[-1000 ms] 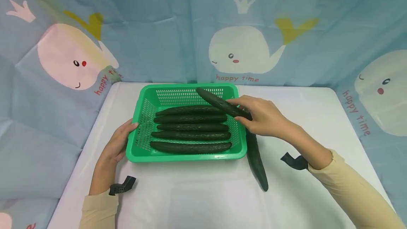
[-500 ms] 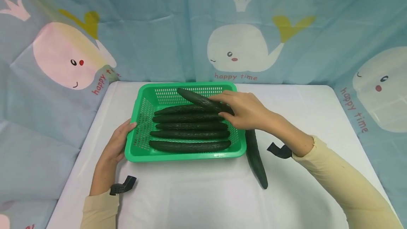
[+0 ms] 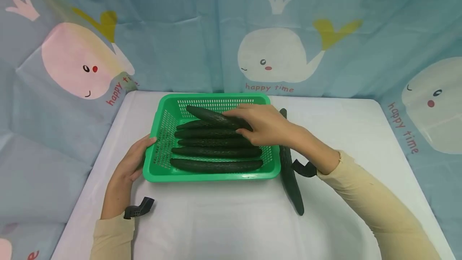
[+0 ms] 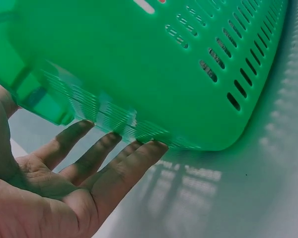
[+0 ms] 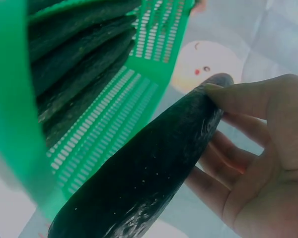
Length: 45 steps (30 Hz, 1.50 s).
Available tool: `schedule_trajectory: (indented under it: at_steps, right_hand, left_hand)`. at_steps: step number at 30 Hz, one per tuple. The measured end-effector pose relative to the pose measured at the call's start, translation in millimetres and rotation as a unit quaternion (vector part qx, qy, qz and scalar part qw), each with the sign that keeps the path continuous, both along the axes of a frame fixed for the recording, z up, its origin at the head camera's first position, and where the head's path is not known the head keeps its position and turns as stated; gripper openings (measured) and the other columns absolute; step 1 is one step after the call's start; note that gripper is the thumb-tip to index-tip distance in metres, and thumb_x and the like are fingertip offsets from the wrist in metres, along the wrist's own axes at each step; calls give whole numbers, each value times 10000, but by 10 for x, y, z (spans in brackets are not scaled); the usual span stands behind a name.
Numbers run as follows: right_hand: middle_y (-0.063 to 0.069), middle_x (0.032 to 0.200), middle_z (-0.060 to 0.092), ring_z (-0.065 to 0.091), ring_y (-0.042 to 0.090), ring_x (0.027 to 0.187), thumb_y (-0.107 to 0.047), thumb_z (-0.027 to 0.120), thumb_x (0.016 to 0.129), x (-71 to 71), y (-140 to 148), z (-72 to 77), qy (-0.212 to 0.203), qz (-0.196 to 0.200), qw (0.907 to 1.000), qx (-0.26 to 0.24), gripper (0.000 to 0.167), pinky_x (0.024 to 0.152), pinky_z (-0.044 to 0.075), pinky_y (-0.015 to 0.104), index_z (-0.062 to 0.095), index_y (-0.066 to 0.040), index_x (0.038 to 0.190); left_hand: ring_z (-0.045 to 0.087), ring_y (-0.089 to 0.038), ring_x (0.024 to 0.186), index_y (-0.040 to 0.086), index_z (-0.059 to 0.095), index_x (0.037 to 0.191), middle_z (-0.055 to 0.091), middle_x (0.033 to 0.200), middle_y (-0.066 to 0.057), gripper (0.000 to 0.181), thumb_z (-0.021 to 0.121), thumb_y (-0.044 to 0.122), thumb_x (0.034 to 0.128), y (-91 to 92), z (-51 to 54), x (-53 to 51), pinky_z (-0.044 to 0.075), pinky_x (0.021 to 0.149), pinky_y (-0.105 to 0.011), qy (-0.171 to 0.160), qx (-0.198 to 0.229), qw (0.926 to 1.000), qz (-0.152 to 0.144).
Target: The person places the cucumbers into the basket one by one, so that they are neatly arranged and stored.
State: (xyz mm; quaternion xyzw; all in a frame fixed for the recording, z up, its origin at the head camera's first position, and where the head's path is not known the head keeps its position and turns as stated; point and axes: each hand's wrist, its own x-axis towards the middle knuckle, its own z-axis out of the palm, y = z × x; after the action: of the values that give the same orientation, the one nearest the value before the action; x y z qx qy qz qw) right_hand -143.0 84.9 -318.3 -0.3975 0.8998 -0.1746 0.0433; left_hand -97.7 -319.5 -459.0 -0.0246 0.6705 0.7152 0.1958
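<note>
Above the back of the green plastic basket [image 3: 213, 178], my right hand [image 3: 265, 123] grips a cucumber [image 3: 207, 114] near its right end. The cucumber is tilted, its free end pointing left and back. In the right wrist view the thumb and fingers [image 5: 211, 183] hold the cucumber [image 5: 139, 163] from opposite sides. Several other cucumbers [image 3: 216, 166] lie side by side in the basket. At the basket's left wall, my left hand [image 3: 131, 159] holds the rim, thumb over the edge. The left wrist view shows its fingertips [image 4: 154, 146] against the outer wall [image 4: 114, 64].
Another cucumber [image 3: 290, 179] lies on the white tabletop [image 3: 216, 220], just right of the basket and partly under the right forearm. A blue curtain [image 3: 173, 51] printed with whales hangs behind the table and at both sides.
My right hand has moved left with the cucumber, from over the basket's right rim to above the back cucumbers, and slightly lower. The left hand keeps its place on the rim.
</note>
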Motion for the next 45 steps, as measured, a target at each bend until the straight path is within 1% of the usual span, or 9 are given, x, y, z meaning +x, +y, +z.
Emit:
schedule_trajectory:
  at_steps: [3, 9, 17, 23, 26, 29, 33, 38, 45]
  right_hand:
    - [19, 1383, 704, 700, 176, 1029, -173, 711, 996, -18, -89, -17, -41, 144, 9999, 28, 502, 662, 586, 357, 618, -211, 1488]
    - [15, 1415, 701, 691, 180, 1247, -150, 699, 988, -5, -270, -47, -98, 413, 9991, 75, 491, 821, 639, 415, 630, -194, 1472]
    - [19, 1380, 703, 738, 193, 1052, -157, 692, 995, 28, -543, -97, -200, 715, 9956, 580, 503, 750, 631, 404, 611, -197, 1490]
    - [12, 1397, 696, 736, 192, 1037, -171, 702, 1004, 48, -627, -101, -377, 791, 9933, 754, 517, 758, 630, 397, 594, -211, 1507]
    - [11, 1381, 701, 724, 191, 1097, -190, 697, 1013, 58, -630, -125, -495, 799, 9925, 780, 510, 805, 630, 400, 590, -211, 1512]
    - [22, 1409, 680, 709, 189, 1160, -264, 696, 1028, 73, -575, -172, -619, 629, 9933, 743, 531, 824, 630, 392, 559, -214, 1539]
    - [48, 1460, 644, 695, 203, 1214, -337, 678, 1044, 76, -437, -240, -714, 218, 9963, 420, 550, 848, 629, 395, 535, -198, 1557]
    - [56, 1478, 637, 688, 217, 1251, -325, 658, 1057, 75, -287, -267, -733, -69, 9972, 107, 506, 891, 625, 412, 566, -179, 1532]
    - [55, 1451, 656, 677, 220, 1272, -292, 659, 1058, 97, -82, -216, -634, -305, 9970, -330, 463, 990, 604, 433, 603, -155, 1497]
  left_hand:
    - [733, -41, 1099, -47, 87, 1677, 711, 1217, 132, 745, 433, 350, 1149, 0, -9, 8, 642, 883, -246, -30, 36, 10000, -35]
    - [743, -46, 1085, -32, 103, 1680, 728, 1195, 141, 755, 460, 356, 1140, 14, -5, -5, 645, 883, -258, -150, -20, 9999, -25]
    - [744, -46, 1092, -59, 121, 1669, 729, 1191, 151, 754, 465, 349, 1136, -5, 24, -20, 645, 886, -263, -90, -61, 9999, -3]
    - [736, -35, 1093, -23, 86, 1684, 711, 1205, 154, 755, 448, 358, 1141, -38, 38, -24, 646, 881, -262, -56, -107, 9999, -59]
    - [732, -31, 1102, -29, 79, 1683, 702, 1216, 159, 753, 436, 359, 1146, -43, 37, -23, 643, 885, -258, -7, -119, 9999, -117]
    - [730, -29, 1104, -43, 76, 1678, 701, 1213, 165, 755, 435, 355, 1145, -25, 37, -22, 641, 893, -255, -6, -129, 9998, -148]
    - [737, -37, 1097, -65, 88, 1670, 713, 1209, 142, 754, 437, 351, 1146, -4, 25, -23, 643, 891, -259, 25, -85, 9998, -163]
    - [741, -39, 1097, -104, 98, 1653, 725, 1214, 119, 748, 435, 335, 1150, -17, 12, -26, 643, 893, -265, 87, 61, 9998, -186]
    - [736, -25, 1090, -117, 99, 1647, 726, 1196, 132, 750, 429, 339, 1151, -31, 3, -29, 641, 892, -252, 52, 1, 9999, -144]
